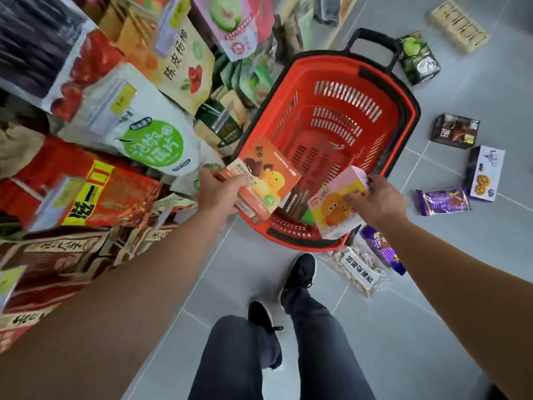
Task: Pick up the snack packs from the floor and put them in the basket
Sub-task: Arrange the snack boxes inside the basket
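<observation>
Left hand [220, 192]: clamped on orange box [266, 176], over basket [409, 116] rim, 7 o'clock.
Right hand [377, 199]: gripping pink box [339, 206], 5 o'clock.
Drop: straight down.

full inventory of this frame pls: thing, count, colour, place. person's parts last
basket: 1, red with black rim and handle, on the floor, centre
dark packs in basket: a few, brown and green, near end; count unclear
orange box: 1, held over the basket's near-left rim
pink box: 1, pink and yellow, held over the near-right rim
floor packs right of basket: green-black box, beige tray pack, dark brown box, white cookie box, purple wrapper
floor packs near the foot: clear nut bag, purple pack
shelf snack bags: many, mixed colours, left
left hand: grips orange box
right hand: grips pink box
legs, black shoes: bottom centre
</observation>
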`<state>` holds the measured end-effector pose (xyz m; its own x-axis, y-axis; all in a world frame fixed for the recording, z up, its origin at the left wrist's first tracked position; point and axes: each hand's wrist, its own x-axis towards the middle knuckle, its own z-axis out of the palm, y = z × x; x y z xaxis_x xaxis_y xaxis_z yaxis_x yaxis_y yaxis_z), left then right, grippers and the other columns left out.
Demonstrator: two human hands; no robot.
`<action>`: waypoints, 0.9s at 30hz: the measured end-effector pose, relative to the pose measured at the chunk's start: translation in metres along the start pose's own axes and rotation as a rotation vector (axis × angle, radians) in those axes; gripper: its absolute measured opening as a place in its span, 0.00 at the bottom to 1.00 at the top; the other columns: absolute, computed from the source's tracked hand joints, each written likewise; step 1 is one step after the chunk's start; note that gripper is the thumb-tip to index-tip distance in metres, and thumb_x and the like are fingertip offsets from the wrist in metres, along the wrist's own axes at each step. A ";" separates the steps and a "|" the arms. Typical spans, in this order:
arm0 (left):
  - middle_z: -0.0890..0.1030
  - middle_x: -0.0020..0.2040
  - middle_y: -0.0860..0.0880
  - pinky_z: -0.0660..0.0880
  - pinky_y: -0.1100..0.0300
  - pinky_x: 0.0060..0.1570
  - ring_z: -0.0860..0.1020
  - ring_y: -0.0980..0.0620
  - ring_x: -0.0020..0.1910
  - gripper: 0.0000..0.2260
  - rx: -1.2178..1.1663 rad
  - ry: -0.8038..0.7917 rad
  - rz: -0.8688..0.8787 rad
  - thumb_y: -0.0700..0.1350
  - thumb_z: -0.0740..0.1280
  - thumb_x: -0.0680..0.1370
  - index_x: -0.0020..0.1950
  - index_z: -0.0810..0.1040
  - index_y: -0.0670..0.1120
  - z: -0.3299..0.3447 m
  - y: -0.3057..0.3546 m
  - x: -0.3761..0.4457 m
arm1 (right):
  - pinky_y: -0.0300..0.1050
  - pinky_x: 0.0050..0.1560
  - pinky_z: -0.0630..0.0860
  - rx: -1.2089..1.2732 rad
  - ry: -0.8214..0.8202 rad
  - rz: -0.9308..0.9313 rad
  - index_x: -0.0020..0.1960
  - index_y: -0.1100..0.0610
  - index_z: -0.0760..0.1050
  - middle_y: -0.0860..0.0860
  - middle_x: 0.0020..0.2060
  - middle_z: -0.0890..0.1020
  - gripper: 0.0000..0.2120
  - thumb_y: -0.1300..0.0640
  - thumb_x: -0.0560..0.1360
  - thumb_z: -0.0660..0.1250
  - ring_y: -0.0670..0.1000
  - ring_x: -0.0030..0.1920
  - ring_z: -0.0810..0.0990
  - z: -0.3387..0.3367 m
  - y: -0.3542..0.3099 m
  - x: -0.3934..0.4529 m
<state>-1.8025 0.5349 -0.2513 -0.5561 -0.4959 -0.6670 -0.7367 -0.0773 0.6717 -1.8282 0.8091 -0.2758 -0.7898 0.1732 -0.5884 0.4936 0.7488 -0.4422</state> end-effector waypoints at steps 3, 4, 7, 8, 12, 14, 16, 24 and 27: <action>0.83 0.47 0.40 0.82 0.38 0.41 0.85 0.42 0.44 0.20 0.085 -0.039 -0.069 0.43 0.72 0.62 0.51 0.73 0.44 0.019 -0.008 0.032 | 0.44 0.47 0.69 -0.040 -0.065 0.040 0.63 0.57 0.73 0.57 0.54 0.81 0.23 0.50 0.71 0.70 0.60 0.55 0.78 0.016 0.000 0.038; 0.84 0.48 0.40 0.82 0.37 0.42 0.85 0.41 0.44 0.20 0.112 -0.054 -0.084 0.44 0.71 0.60 0.51 0.74 0.45 0.025 -0.013 0.043 | 0.44 0.46 0.69 -0.061 -0.085 0.054 0.62 0.58 0.73 0.57 0.54 0.81 0.22 0.51 0.70 0.69 0.60 0.54 0.78 0.023 0.002 0.049; 0.85 0.49 0.43 0.82 0.38 0.44 0.85 0.43 0.45 0.24 0.176 -0.125 -0.137 0.48 0.71 0.57 0.53 0.77 0.48 0.043 -0.039 0.077 | 0.44 0.46 0.68 -0.112 -0.133 0.086 0.61 0.59 0.71 0.59 0.54 0.80 0.22 0.51 0.70 0.68 0.62 0.53 0.78 0.045 0.008 0.075; 0.84 0.50 0.44 0.83 0.39 0.46 0.85 0.44 0.46 0.24 0.217 -0.141 -0.147 0.50 0.71 0.58 0.53 0.77 0.50 0.048 -0.047 0.086 | 0.45 0.46 0.68 -0.111 -0.134 0.093 0.63 0.60 0.69 0.59 0.56 0.80 0.24 0.51 0.71 0.68 0.62 0.55 0.78 0.052 0.010 0.081; 0.83 0.47 0.51 0.81 0.45 0.51 0.83 0.48 0.46 0.17 0.382 -0.155 -0.086 0.55 0.70 0.63 0.50 0.77 0.53 0.069 -0.071 0.115 | 0.46 0.47 0.68 -0.126 -0.111 0.105 0.67 0.59 0.65 0.61 0.58 0.77 0.27 0.49 0.73 0.68 0.63 0.57 0.76 0.078 0.016 0.105; 0.82 0.47 0.53 0.81 0.48 0.50 0.82 0.49 0.47 0.16 0.450 -0.186 -0.045 0.53 0.71 0.66 0.52 0.76 0.54 0.084 -0.082 0.131 | 0.47 0.49 0.70 -0.179 -0.107 0.117 0.66 0.57 0.69 0.60 0.59 0.77 0.27 0.47 0.71 0.68 0.61 0.58 0.76 0.088 0.022 0.121; 0.80 0.44 0.56 0.78 0.56 0.42 0.81 0.54 0.44 0.16 0.484 -0.242 -0.014 0.47 0.73 0.69 0.54 0.73 0.52 0.098 -0.090 0.138 | 0.47 0.50 0.73 -0.224 -0.100 0.121 0.64 0.55 0.74 0.59 0.58 0.77 0.24 0.46 0.71 0.66 0.61 0.56 0.77 0.092 0.025 0.130; 0.79 0.51 0.48 0.74 0.57 0.41 0.80 0.46 0.48 0.25 0.803 -0.358 0.155 0.45 0.77 0.67 0.57 0.67 0.46 0.164 -0.134 0.156 | 0.48 0.49 0.73 -0.313 -0.036 0.041 0.62 0.55 0.77 0.57 0.56 0.78 0.21 0.44 0.74 0.66 0.60 0.54 0.78 0.106 0.033 0.142; 0.80 0.55 0.44 0.79 0.53 0.44 0.81 0.43 0.51 0.27 0.915 -0.316 0.237 0.46 0.77 0.69 0.59 0.64 0.46 0.166 -0.148 0.159 | 0.51 0.50 0.76 -0.351 -0.052 -0.004 0.64 0.57 0.75 0.56 0.57 0.77 0.23 0.44 0.75 0.65 0.59 0.54 0.79 0.112 0.034 0.143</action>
<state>-1.8454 0.6106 -0.5105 -0.7060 -0.1489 -0.6924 -0.5323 0.7564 0.3801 -1.8834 0.7870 -0.4506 -0.7672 0.1441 -0.6250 0.3285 0.9252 -0.1900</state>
